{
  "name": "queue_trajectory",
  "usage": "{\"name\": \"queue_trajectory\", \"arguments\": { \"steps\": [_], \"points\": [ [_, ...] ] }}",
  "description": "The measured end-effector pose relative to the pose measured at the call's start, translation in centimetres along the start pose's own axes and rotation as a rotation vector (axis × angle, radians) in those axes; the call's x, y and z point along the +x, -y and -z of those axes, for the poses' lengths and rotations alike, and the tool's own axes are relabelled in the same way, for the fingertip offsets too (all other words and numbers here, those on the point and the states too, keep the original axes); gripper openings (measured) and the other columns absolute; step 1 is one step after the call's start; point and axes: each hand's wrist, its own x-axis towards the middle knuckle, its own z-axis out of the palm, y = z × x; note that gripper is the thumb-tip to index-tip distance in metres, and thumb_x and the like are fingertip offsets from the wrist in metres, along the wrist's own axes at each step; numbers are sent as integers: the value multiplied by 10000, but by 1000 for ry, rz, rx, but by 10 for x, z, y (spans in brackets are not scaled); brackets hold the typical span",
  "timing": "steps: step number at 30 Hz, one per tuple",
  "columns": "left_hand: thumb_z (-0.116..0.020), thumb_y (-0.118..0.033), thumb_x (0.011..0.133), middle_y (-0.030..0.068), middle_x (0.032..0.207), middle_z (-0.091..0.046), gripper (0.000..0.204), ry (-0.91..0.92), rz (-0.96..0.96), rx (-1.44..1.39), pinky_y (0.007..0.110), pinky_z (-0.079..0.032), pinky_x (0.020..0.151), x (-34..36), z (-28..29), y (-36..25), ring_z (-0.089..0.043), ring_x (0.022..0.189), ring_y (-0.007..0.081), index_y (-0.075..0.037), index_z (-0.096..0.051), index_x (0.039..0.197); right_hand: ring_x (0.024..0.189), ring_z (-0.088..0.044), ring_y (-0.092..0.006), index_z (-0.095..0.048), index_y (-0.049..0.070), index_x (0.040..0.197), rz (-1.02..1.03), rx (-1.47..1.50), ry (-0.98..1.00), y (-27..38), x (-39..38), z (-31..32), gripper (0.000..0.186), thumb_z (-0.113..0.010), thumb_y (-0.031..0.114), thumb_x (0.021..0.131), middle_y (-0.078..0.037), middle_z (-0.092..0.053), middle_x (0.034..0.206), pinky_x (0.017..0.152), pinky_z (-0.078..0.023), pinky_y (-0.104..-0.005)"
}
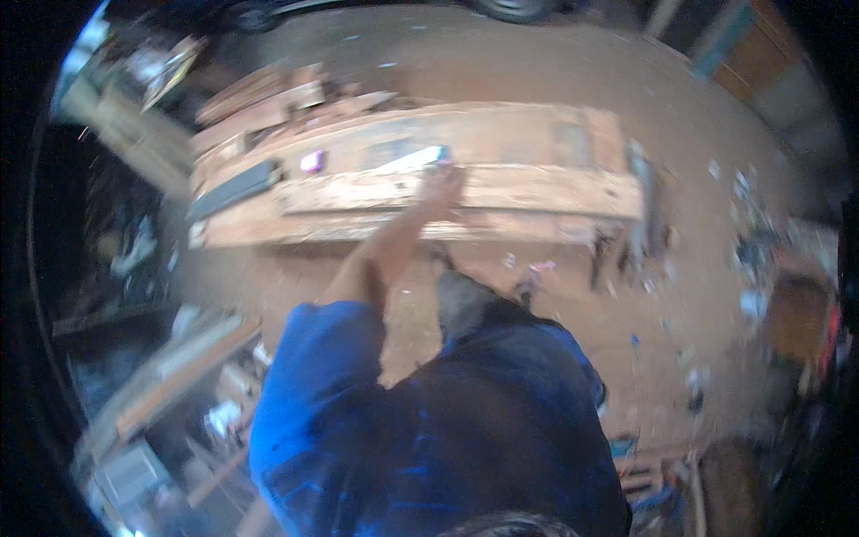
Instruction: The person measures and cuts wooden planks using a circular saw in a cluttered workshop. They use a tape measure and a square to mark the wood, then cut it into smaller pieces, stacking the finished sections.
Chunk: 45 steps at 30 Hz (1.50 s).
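Note:
My left hand [443,188] reaches out over a low wooden bench [501,134], its fingers smeared by motion. Just beyond the fingertips lies a pale, narrow, tapering thing [410,162] with a light-blue end. Whether the hand grips that end or only touches it, I cannot tell. Under the hand a long wooden board [555,190] runs along the near side of the bench. A small pink-and-purple object [311,161] sits farther left, beside a long dark grey block-like thing [234,190]. My right hand is out of view.
Offcut planks [259,103] are piled at the bench's far left end. Longer timber [188,376] and a grey box [132,474] stand at lower left. Scattered scraps lie on the brown dirt floor [689,242]. A vehicle's wheel [514,7] shows at the top.

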Motion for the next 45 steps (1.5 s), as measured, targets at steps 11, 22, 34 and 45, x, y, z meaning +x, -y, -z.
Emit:
{"name": "queue_trajectory", "arguments": {
  "steps": [11, 22, 34, 45],
  "points": [
    [-892, -473, 653, 197, 1482, -406, 1211, 106, 18, -58, 591, -307, 1165, 28, 26, -14, -385, 1390, 421, -213, -215, 1621, 1302, -580, -291, -534, -8, 1445, -135, 83, -71, 7, -50, 1, 458, -512, 202, 1038, -191, -624, 1393, 1130, -394, -429],
    [-741, -617, 816, 278, 1448, -511, 894, -67, -51, -363, 607, -322, 1166, 45, 28, -65, -459, 1353, 507, -224, -406, 1545, 1291, -592, -295, -531, -21, 1445, -109, 92, 5, 13, -48, -5, 462, -536, 175, 1027, -206, -633, 1378, 1120, -407, -426],
    [-725, -369, 918, 222, 1150, -698, 399, -454, 801, -724, 447, -527, 986, 12, -41, 126, -667, 1116, 379, -64, -720, 1175, 1279, -605, -300, -526, -35, 1446, -64, 70, -38, 51, -68, 39, 468, -563, 145, 1015, -221, -643, 1361, 1108, -421, -424],
    [-715, -494, 871, 321, 1148, -675, 761, -288, 1339, -513, 439, -536, 989, -82, -152, 388, -675, 1114, 375, 48, -528, 1371, 1267, -617, -304, -523, -48, 1446, 338, -7, -238, 349, -176, 182, 477, -587, 118, 1004, -236, -652, 1346, 1097, -434, -422]
  ]
}}
